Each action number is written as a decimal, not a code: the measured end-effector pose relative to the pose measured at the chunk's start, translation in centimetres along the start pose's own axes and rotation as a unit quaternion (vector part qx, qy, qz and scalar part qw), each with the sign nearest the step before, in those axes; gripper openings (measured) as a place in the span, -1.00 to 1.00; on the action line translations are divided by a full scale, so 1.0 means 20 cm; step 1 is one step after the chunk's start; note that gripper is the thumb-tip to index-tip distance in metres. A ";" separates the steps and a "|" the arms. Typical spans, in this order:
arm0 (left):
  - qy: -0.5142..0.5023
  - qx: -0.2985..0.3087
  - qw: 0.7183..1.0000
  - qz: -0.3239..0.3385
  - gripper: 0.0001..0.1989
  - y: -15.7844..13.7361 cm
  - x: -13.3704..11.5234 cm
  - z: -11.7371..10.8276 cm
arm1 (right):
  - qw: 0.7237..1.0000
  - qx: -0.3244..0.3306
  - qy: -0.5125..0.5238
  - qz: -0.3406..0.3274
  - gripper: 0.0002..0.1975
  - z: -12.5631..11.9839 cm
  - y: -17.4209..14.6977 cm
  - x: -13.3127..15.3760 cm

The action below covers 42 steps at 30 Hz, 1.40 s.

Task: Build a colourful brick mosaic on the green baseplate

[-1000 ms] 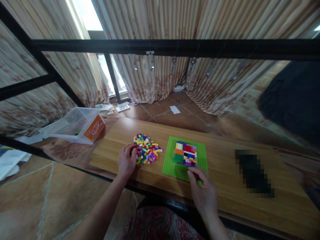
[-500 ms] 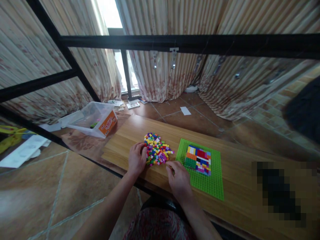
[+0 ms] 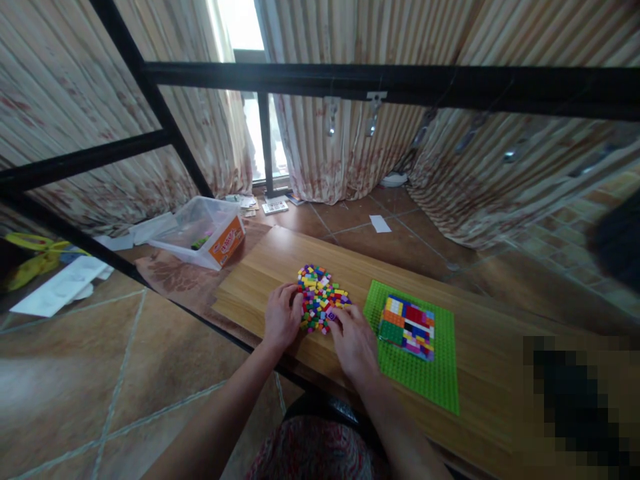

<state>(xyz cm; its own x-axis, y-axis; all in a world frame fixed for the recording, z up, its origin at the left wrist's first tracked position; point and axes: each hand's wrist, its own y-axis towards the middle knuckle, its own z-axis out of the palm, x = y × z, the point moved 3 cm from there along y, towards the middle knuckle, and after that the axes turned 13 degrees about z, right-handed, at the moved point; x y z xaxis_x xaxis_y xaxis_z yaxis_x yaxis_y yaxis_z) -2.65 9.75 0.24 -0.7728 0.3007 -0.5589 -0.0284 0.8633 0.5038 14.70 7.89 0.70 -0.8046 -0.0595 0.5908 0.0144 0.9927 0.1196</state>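
A heap of small, many-coloured toy building bricks (image 3: 315, 293) lies on the wooden table. At its left edge is my left hand (image 3: 283, 319), fingers curved and thumb apart, touching the bricks and holding nothing that I can see. My right hand (image 3: 355, 341) reaches into the near right side of the heap. Its thumb and forefinger are apart, with their tips at a purple brick (image 3: 331, 315); a firm grip on it does not show. To the right, a square panel of joined coloured bricks (image 3: 409, 327) sits on a green studded baseplate (image 3: 433, 387).
A clear plastic box (image 3: 193, 230) with an orange label stands beyond the table's left end. A black metal frame (image 3: 300, 77) crosses in front of striped curtains (image 3: 340, 40). Papers (image 3: 380, 223) lie on the tiled floor. A pixelated dark patch covers the lower right.
My right hand has moved forward and left, from the heap's near edge in among the bricks. My left hand stays beside the heap. The whole view has shifted slightly.
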 end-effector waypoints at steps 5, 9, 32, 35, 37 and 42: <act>-0.002 -0.005 1.000 -0.001 -0.76 0.00 -0.01 0.00 | 0.999 -0.029 0.034 0.003 -0.74 -0.02 -0.03 0.00; -0.005 -0.003 1.000 -0.006 -0.76 0.00 -0.01 -0.01 | 0.997 -0.040 0.067 -0.001 -0.71 -0.03 -0.09 0.02; -0.045 -0.032 0.998 -0.027 -0.68 0.00 0.01 -0.02 | 0.998 -0.021 0.026 -0.054 -0.82 0.04 -0.09 0.14; -0.048 -0.029 0.998 -0.027 -0.68 0.01 0.01 -0.03 | 0.998 -0.013 0.002 -0.058 -0.92 0.07 -0.11 0.20; -0.048 -0.031 0.998 -0.027 -0.69 0.01 0.01 -0.03 | 0.998 -0.021 -0.020 -0.052 -0.92 0.09 -0.11 0.23; -0.043 -0.030 0.998 -0.025 -0.70 0.01 0.01 -0.03 | 0.997 -0.020 -0.040 -0.062 -0.93 0.12 -0.12 0.22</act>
<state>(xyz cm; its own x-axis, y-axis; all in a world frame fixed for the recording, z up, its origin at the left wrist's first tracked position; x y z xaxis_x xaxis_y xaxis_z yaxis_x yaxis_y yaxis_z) -3.10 9.70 0.55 -0.7130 0.2937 -0.6367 -0.1049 0.8532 0.5110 9.69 5.59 1.02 -0.8462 -0.1713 0.5045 -0.0658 0.9732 0.2201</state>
